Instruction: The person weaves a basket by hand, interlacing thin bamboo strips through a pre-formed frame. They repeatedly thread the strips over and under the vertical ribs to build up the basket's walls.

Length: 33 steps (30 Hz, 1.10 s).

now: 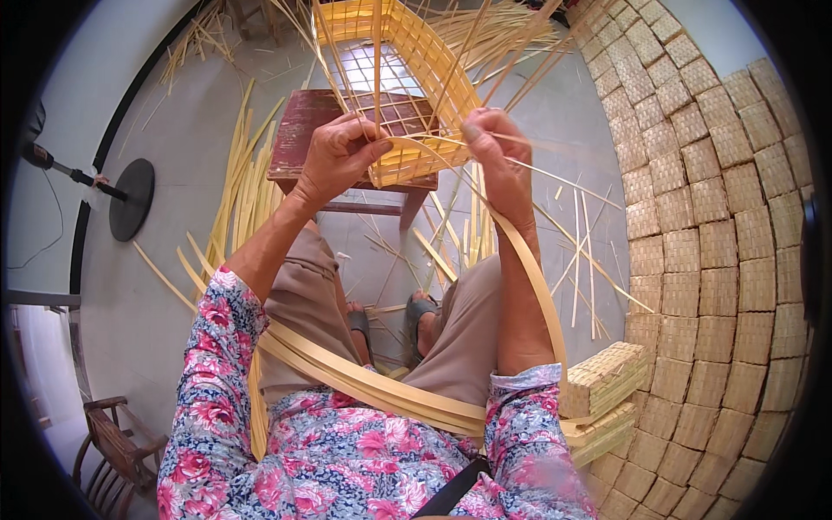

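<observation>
A half-woven yellow bamboo basket [451, 95] with long upright splints rests tilted on a worn dark-red wooden stool [297, 147]. My left hand [342, 156] is closed at the basket's near left corner, thumb and fingers pinching a flat pale strip [529, 269] where it meets the rim. My right hand [498, 160] is closed at the near right corner, gripping thin splints; their exact ends are hidden by the fingers. The flat strip arcs from the basket down along my right forearm. More strips [373, 390] lie bundled across my lap.
Loose strips [247, 165] are strewn over the grey tiled floor around the stool. Many small woven boxes [719, 286] are stacked at the right. A black round stand base [132, 199] is at the left. A small wooden chair [126, 442] sits at the lower left.
</observation>
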### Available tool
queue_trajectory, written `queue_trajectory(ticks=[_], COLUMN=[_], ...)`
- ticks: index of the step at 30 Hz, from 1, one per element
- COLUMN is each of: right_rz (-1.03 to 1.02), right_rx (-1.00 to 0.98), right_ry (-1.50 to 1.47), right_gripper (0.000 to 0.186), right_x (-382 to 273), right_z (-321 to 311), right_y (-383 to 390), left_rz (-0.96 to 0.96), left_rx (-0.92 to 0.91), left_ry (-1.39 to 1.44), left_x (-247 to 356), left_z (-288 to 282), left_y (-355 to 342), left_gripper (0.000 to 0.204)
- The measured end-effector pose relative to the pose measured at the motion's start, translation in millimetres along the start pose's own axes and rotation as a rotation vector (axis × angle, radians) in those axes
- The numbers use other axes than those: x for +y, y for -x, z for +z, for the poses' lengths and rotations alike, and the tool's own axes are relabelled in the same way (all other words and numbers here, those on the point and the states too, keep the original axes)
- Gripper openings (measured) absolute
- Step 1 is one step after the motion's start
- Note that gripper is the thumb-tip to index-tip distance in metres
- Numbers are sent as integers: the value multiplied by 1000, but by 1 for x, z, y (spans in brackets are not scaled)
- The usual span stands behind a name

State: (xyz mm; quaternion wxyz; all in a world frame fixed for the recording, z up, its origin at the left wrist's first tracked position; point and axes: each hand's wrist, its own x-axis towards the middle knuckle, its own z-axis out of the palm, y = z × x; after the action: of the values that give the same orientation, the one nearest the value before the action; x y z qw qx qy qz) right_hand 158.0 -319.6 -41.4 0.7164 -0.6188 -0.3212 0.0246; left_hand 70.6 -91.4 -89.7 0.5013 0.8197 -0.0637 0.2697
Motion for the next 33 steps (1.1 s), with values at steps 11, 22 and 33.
queue_trajectory(ticks=[11, 22, 33], right_rz=[-15, 306, 134], right_rx=[328, 1071, 804], right_ry=[48, -1074, -157], right_gripper=[29, 18, 44], right_x=[-7, 24, -3], right_z=[-6, -14, 20], right_y=[-15, -3, 10], left_rz=[5, 14, -73], left_rx=[28, 33, 162], left_ry=[-4, 172, -117], left_x=[2, -4, 8], left_z=[-4, 9, 15], left_y=[2, 7, 6], left_gripper=[12, 7, 6])
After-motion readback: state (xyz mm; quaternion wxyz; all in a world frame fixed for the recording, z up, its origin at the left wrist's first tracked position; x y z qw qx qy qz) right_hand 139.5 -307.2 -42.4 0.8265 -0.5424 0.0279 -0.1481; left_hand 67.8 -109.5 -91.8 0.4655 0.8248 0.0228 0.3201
